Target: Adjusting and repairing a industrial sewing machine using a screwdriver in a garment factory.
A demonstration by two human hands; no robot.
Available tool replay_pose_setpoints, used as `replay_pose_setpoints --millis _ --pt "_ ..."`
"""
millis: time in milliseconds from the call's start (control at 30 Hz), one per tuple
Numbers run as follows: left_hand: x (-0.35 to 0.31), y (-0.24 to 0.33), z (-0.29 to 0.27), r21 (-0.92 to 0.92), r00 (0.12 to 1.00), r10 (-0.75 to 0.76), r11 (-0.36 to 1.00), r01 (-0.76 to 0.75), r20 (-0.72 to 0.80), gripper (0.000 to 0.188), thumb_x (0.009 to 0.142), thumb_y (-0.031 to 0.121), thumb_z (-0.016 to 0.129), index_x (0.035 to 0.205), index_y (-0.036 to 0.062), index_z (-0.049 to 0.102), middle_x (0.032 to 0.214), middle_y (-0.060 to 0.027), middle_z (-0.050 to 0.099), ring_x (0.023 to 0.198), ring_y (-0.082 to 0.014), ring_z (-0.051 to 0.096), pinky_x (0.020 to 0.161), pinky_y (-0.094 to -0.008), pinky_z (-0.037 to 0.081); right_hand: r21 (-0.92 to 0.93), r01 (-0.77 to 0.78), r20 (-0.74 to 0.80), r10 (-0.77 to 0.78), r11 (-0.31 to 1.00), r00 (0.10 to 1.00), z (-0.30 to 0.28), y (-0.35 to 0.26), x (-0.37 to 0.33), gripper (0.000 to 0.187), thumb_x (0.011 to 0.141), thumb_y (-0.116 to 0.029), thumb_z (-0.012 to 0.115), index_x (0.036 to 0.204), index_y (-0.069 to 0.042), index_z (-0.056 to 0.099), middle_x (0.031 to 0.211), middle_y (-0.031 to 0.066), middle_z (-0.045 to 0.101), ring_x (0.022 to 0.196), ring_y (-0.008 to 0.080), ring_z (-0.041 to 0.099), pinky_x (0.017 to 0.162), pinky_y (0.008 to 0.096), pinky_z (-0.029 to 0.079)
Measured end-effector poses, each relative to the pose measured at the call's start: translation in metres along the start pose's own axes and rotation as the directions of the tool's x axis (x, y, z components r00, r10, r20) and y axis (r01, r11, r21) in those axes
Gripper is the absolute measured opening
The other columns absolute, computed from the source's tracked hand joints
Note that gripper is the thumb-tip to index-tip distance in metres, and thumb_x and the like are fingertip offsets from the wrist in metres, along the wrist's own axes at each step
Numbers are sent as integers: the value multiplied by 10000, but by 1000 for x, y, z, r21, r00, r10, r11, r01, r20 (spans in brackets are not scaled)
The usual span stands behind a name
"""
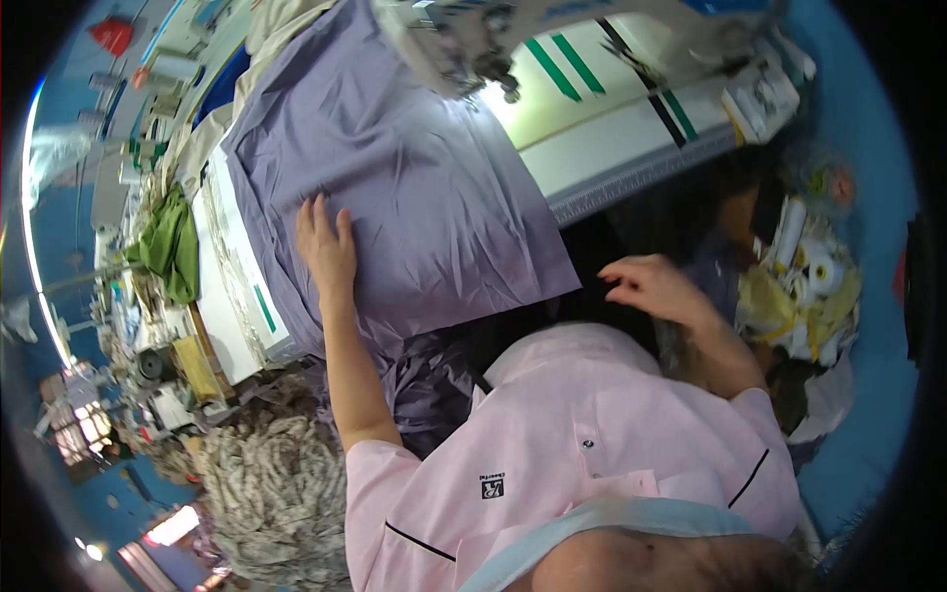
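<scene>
We're looking down on a sewing bench. L hand (326, 247) lies flat on the purple cloth (414, 187), palm down, fingers straight and a bit spread, gripping nothing, just pressing near the cloth's left edge. The cloth is spread over the white table (631, 138), its far end under the sewing machine (464, 44) at top, its near edge hanging off the table front w/ more purple folds bunched below by our lap. R hand (651, 286) is off the cloth, well apart from it, hovering over the dark gap beside the table edge; fingers loosely curled and open, nothing in it that we can see. Table top to the right of the cloth shows green and black stripes and a ruler strip along its front edge. Far right, a heap of white thread cones (809, 266) and yellow scraps. Left, a green rag (173, 247) hangs over clutter; lower left, a grey patterned fabric pile (266, 493). We're in a pink shirt (552, 454) w/ dark piping.
</scene>
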State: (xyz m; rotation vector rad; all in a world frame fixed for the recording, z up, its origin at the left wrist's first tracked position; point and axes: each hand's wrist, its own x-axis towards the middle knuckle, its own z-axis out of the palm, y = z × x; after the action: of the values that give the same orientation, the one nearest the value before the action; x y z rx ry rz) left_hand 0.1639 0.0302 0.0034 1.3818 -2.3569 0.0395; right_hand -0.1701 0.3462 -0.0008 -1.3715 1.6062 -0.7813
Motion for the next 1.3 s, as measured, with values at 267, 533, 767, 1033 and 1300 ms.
replay_pose_setpoints --millis 267,533,767,1033,1300 --pt "121 125 53 -361 870 408 795 -488 -276 316 822 175 593 1087 5 570 1172 -162 544 1137 -326 479 958 -400 377 -340 -242 -905 -246 909 347 -389 22 53 354 931 -352 490 1119 -69 590 1106 52 602 952 141 548 817 249 422" --pt "135 123 103 -239 870 337 868 -435 -361 355 732 239 678 1007 34 586 1116 -117 558 1097 -271 496 898 -393 382 484 -42 -675 404 874 617 -554 79 64 358 955 -352 438 1220 -128 522 1183 39 571 1082 181 533 920 346 401" --pt "136 126 99 -267 885 311 872 -411 -346 387 719 235 693 1031 34 584 1134 -137 544 1096 -274 491 909 -400 376 185 -396 -830 359 899 427 -459 140 21 331 918 -353 519 1103 -89 591 1032 20 620 944 142 568 762 297 447" --pt "133 119 99 -237 900 311 890 -389 -306 385 766 255 649 1094 67 576 1197 -144 523 1121 -273 494 928 -392 378 154 27 -956 142 988 258 -348 86 43 384 914 -379 531 1088 -42 587 1020 22 616 918 119 566 746 271 441" --pt "112 42 63 -254 885 442 848 -466 -150 398 794 280 614 1125 65 563 1209 -111 528 1142 -262 483 939 -384 370 4 81 -914 -29 997 404 -269 29 43 302 952 -310 474 1043 -56 610 973 24 619 885 102 564 729 251 440"
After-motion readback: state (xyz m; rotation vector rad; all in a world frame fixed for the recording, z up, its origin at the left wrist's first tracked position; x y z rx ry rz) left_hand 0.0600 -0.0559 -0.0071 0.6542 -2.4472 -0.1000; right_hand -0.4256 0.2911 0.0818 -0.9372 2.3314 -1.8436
